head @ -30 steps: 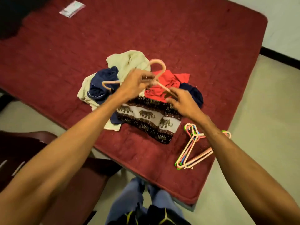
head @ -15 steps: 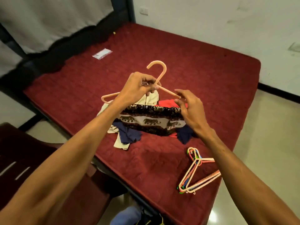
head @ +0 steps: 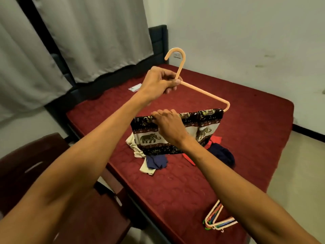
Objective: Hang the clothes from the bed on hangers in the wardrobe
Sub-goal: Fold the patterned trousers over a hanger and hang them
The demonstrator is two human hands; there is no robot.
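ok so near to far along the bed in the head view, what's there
bundle of coloured plastic hangers → loose pile of cream, navy and red clothes → small white plastic packet → dark headboard; peach hanger and elephant-print cloth are held up, so left out

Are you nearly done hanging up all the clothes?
Not nearly. Done: the elephant-print cloth is draped over the bar of the peach hanger. In hand: the left hand holds that hanger by its neck while the right hand pinches the cloth's top edge. Left: a pile of cream, navy and red clothes lies on the bed, spare hangers wait by its edge, and no wardrobe is in view.
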